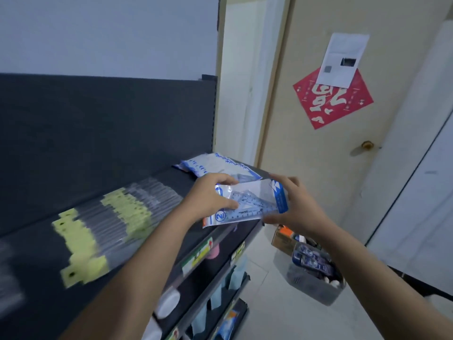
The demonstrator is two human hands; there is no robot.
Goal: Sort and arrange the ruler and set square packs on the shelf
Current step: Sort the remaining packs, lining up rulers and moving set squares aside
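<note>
A clear set square pack (250,201) with blue print is held between both hands above the front right edge of the dark top shelf (49,290). My left hand (208,195) grips its left end, thumb on top. My right hand (297,204) grips its right, blue-header end. Behind them a pile of similar blue and white packs (213,164) lies at the shelf's far right end. Two overlapping rows of clear ruler packs with yellow hang tabs (83,236) lie across the shelf to the left.
Price labels (198,256) run along the shelf's front edge, with lower shelves of goods below. A grey basket of stock (316,278) and a cardboard box (282,238) stand on the tiled floor at right. A closed door (343,143) is behind.
</note>
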